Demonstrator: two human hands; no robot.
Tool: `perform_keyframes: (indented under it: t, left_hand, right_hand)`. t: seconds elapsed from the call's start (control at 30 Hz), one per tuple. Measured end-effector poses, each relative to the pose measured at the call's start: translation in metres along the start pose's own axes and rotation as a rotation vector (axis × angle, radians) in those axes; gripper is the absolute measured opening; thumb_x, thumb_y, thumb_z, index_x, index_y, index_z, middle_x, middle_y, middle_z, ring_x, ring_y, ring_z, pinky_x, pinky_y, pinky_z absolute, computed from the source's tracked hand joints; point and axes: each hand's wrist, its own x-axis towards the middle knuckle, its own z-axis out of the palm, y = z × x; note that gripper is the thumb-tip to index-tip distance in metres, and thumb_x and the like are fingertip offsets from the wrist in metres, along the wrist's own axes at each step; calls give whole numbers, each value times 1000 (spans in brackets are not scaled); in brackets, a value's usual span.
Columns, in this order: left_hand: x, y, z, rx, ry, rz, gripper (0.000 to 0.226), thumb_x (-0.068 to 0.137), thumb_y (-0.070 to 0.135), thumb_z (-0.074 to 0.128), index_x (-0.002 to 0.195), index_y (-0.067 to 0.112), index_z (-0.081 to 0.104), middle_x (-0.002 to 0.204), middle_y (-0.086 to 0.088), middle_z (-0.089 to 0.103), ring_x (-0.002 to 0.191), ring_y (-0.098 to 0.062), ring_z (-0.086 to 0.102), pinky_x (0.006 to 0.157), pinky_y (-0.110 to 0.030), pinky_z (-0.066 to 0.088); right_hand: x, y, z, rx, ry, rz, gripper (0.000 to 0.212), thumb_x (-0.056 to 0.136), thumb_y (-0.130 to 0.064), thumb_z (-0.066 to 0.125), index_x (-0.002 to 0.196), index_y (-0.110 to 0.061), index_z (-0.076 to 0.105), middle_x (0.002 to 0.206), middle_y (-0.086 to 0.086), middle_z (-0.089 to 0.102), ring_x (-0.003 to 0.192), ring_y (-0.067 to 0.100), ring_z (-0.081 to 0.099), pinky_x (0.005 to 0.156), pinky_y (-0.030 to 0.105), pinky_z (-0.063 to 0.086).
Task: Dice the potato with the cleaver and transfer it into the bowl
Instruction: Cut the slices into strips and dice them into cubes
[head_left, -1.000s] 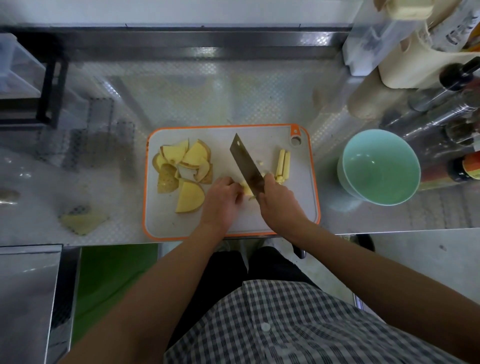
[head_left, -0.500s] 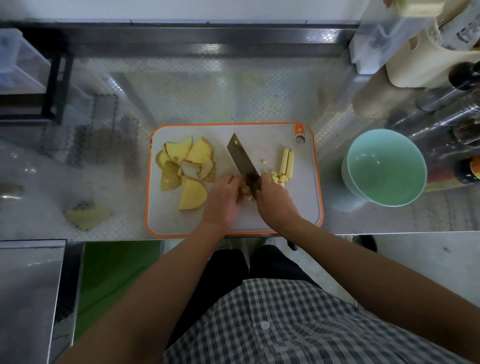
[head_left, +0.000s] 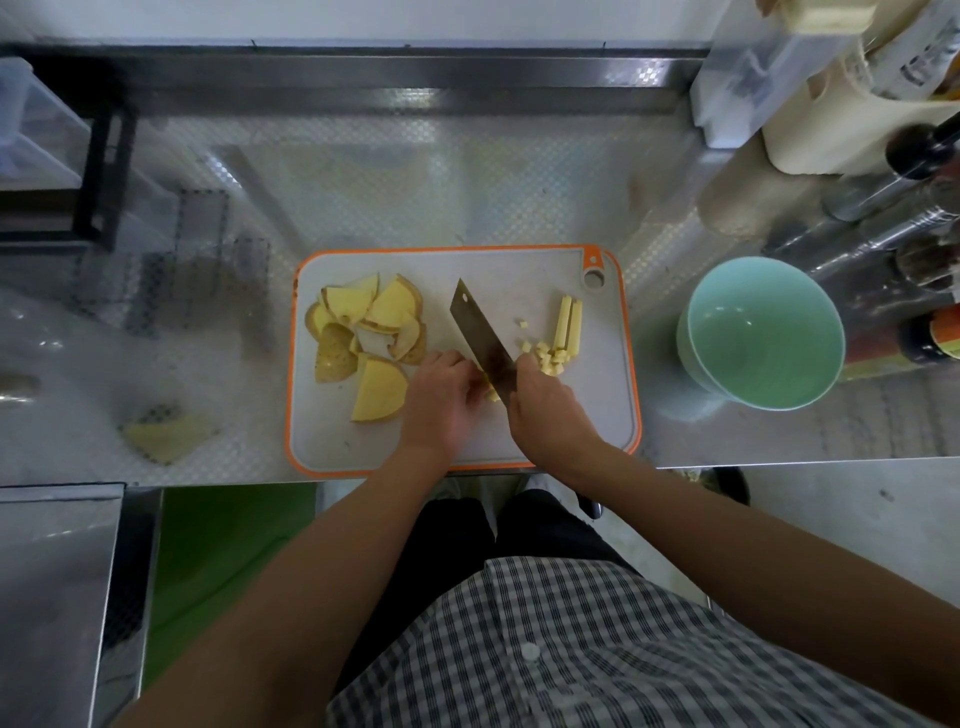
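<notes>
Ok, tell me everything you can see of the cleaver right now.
The cleaver has a broad rectangular blade of dull grey metal with a small hole near its far corner. It lies diagonally over the middle of the cutting board, tip pointing away and to the left. The right hand grips it at the near end and hides the handle. The left hand holds a potato piece against the blade's left side. Diced cubes lie to its right.

Yellow cloth on steel counter, bottles far right
</notes>
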Motion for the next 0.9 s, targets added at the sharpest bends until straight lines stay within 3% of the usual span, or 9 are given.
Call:
perform_keyframes:
  t: [0.13, 0.43, 0.53, 0.63, 0.7, 0.77, 0.9]
  left_hand:
    - [0, 0, 1, 10, 10, 25, 12, 68, 3, 75, 65, 10, 66, 68, -6, 61, 65, -29, 54, 53, -27, 29]
    - [1, 0, 2, 24, -12, -7, 10, 74, 11, 73, 73, 8, 64, 75, -9, 62, 75, -30, 55, 60, -35, 38]
    - [0, -2, -1, 1, -29, 11, 19, 74, 22, 75, 85, 10, 65, 81, -5, 64, 82, -26, 56, 67, -33, 41]
    - [1, -2, -3, 38, 25, 52, 23, 76, 28, 71, 91, 11, 64, 83, -5, 61, 82, -26, 57, 62, -34, 46]
    - [6, 1, -4, 76, 69, 87, 14, 78, 21, 67, 88, 11, 63, 83, -7, 58, 80, -27, 57, 56, -35, 47]
    - [15, 8, -3, 96, 77, 141, 7, 79, 13, 65, 87, 12, 63, 85, -7, 56, 80, -28, 56, 53, -34, 46]
    - [43, 34, 6, 96, -7, 307, 21, 71, 0, 66, 89, 12, 65, 90, -5, 61, 84, -26, 57, 57, -35, 49]
  right_hand:
    - [2, -1, 8, -20, -12, 17, 11, 94, -7, 40, 96, -14, 33, 82, 11, 52, 76, 35, 53, 62, 37, 36]
    - [13, 9, 7, 20, 34, 5, 14, 97, -16, 42, 109, -9, 39, 92, 16, 60, 83, 39, 59, 70, 46, 49]
    - [15, 13, -7, 68, 116, -38, 7, 96, -16, 45, 98, -11, 41, 80, 10, 56, 74, 35, 58, 60, 41, 45]
    - [16, 22, -25, 156, 192, -54, 10, 93, -15, 49, 91, -7, 43, 73, 13, 57, 64, 36, 56, 53, 42, 44]
    - [16, 29, -36, 237, 237, -3, 13, 94, -17, 50, 98, -5, 46, 72, 15, 58, 59, 37, 58, 51, 48, 49]
    - [15, 38, -47, 307, 259, 62, 16, 95, -17, 48, 108, -6, 45, 74, 14, 59, 51, 32, 60, 43, 42, 51]
    - [13, 57, -61, 389, 308, 155, 15, 96, -16, 45, 107, -6, 43, 80, 17, 58, 41, 23, 54, 34, 33, 47]
